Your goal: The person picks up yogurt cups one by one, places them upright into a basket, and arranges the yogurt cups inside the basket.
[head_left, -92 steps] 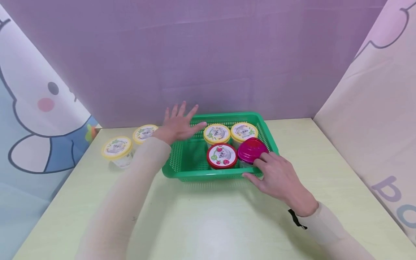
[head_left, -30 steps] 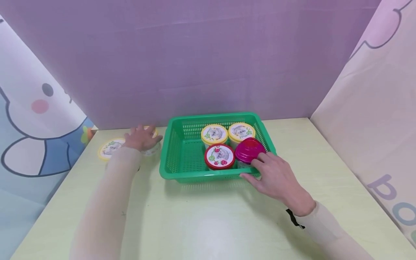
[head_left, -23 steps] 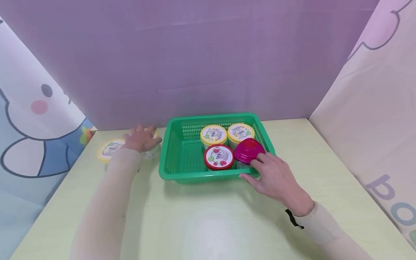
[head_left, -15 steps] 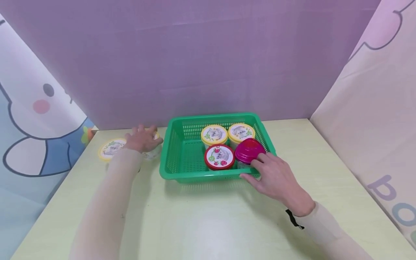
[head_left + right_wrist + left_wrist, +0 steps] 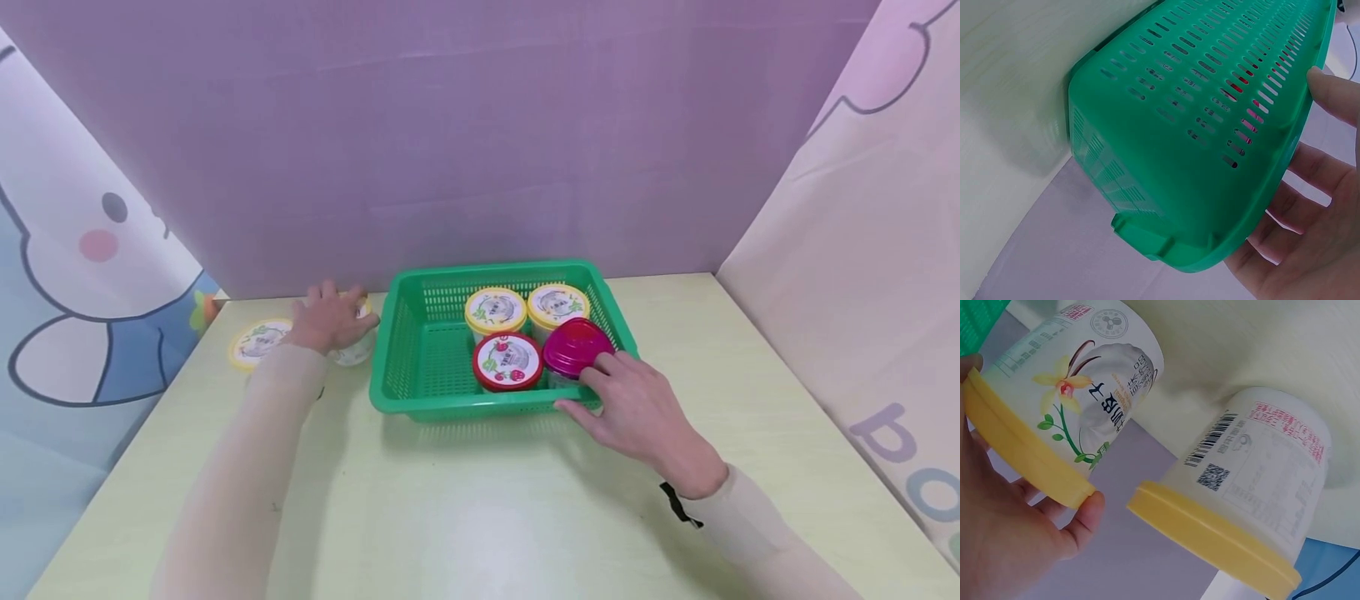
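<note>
While Chinese lettering (image 5: 1108,407) marks the yellow-lidded tub (image 5: 1054,369) beside the green basket (image 5: 381,367), the left hand (image 5: 327,318) grips that tub's lid (image 5: 1022,447). The right hand (image 5: 636,406) pinches the basket's rim (image 5: 465,403)

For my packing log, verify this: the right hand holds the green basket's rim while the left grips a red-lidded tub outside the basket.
The lid is yellow, not red, as the left wrist view shows. The left hand grips that tub outside the green basket; the right hand holds its rim.
</note>
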Motion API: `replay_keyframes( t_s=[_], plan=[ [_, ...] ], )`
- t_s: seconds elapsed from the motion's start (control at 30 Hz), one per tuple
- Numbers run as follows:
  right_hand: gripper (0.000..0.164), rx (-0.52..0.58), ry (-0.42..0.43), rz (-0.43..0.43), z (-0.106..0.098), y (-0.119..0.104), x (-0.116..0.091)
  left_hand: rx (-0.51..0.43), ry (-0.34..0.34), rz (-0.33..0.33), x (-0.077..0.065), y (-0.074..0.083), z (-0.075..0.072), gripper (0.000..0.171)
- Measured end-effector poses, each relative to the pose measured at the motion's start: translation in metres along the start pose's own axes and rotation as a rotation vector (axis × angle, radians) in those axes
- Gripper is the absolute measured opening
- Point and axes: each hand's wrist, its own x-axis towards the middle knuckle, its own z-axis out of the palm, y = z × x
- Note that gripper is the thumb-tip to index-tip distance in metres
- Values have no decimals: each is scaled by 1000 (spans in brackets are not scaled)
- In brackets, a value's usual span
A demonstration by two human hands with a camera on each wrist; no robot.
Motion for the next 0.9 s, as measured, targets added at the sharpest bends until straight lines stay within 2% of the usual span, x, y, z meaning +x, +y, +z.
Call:
replay_keyframes(
  t_s=[0.3,0.57,0.9],
  plan=[
    [44,1,6,0,0,0,0,14,27,16,-2,0,-12,67],
    [43,3,3,3,0,-1,0,-25,65,29,-4,-3,-22,62],
    [43,-1,0,6,-1,-1,0,-40,68,25,-9,4,-44,62]
  ],
)
